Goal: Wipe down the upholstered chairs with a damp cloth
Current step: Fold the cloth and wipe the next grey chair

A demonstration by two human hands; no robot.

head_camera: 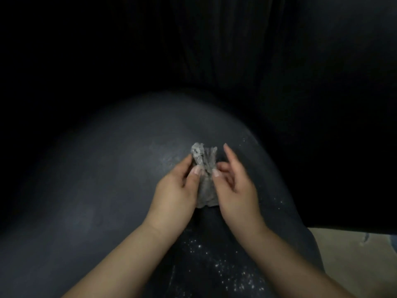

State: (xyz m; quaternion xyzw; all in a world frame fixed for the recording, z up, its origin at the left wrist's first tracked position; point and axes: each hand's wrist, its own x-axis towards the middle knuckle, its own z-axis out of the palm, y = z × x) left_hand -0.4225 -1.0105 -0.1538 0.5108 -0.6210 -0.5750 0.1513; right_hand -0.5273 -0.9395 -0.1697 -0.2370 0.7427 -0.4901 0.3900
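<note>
A dark upholstered chair seat (103, 179) fills the lower view, its surface rounded and dimly lit. White specks dot its near right part. Above the seat's middle, both hands hold a small crumpled grey cloth (205, 168). My left hand (176, 190) pinches the cloth's left edge between thumb and fingers. My right hand (234, 188) pinches the right edge with thumb and a curled finger, while its index finger points up and away. The cloth hangs down between the two palms.
The chair's dark backrest (214, 50) rises behind the seat, nearly lost in shadow. A strip of pale floor (352, 259) shows at the lower right past the seat's edge. The left and top of the view are black.
</note>
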